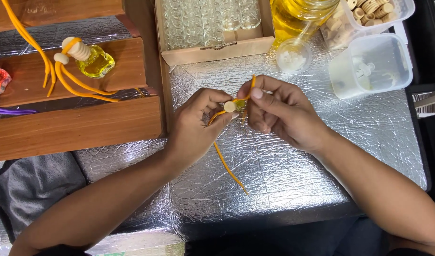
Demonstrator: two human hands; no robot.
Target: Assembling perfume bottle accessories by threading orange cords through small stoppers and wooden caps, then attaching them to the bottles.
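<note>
Crinkled silver foil (pixel 283 175) covers the bench. Left hand (pixel 198 125) pinches a pale wooden bead (pixel 229 106) on an orange cord (pixel 227 166) that trails toward the near edge; right hand (pixel 279 114) grips the cord's upper end, perhaps a small bottle behind, unclear. Beyond: cardboard box (pixel 212 53) of clear vials, yellow-liquid jar (pixel 298 16), tub of wooden caps (pixel 369 12).

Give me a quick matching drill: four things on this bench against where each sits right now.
Things:
1. Bead
2. Filled bottle
3. Empty vials
4. Grey cloth

Places:
A. In the cardboard box
B. On the wooden shelf
C. Between both hands, on the orange cord
D. At the table's near left edge

Pairs: 1-C, 2-B, 3-A, 4-D
</note>
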